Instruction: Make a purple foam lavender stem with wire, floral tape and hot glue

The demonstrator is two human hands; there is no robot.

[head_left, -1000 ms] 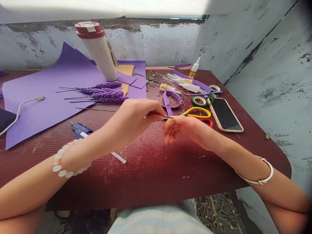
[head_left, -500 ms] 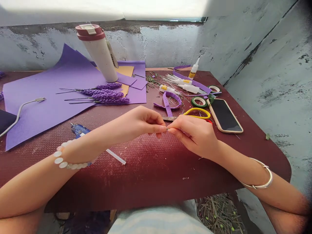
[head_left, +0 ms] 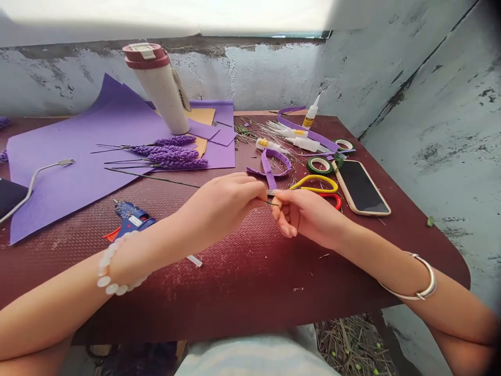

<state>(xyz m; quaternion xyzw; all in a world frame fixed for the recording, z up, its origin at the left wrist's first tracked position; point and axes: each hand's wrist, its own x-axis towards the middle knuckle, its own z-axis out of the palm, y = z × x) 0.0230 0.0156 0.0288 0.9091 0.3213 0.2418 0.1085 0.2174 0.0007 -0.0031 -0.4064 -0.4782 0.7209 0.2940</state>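
Observation:
My left hand (head_left: 230,201) is closed around a thin green wire stem (head_left: 168,180). The stem's long end sticks out leftward past the knuckles, and its short tip shows between both hands. My right hand (head_left: 307,211) pinches that tip with thumb and forefinger, its other fingers loosely curled. Just behind the fingertips lies a pair of scissors (head_left: 317,180) with yellow and red handles, its blades partly hidden. A purple crinkled strip (head_left: 270,167) curls on the table beyond the hands. Under my left forearm, a blue glue gun (head_left: 131,216) is partly covered.
Purple flower spikes (head_left: 172,155) lie on a purple sheet (head_left: 70,156) at left, near a white tumbler (head_left: 162,94). Glue bottles (head_left: 311,115), loose wires, green tape rolls (head_left: 319,165) and a phone (head_left: 364,188) crowd the right side. A white cable (head_left: 35,175) lies at far left.
The green stem now extends left of my left hand, where none showed before. My left hand has turned knuckles-up, and my right hand has rolled so its curled fingers show.

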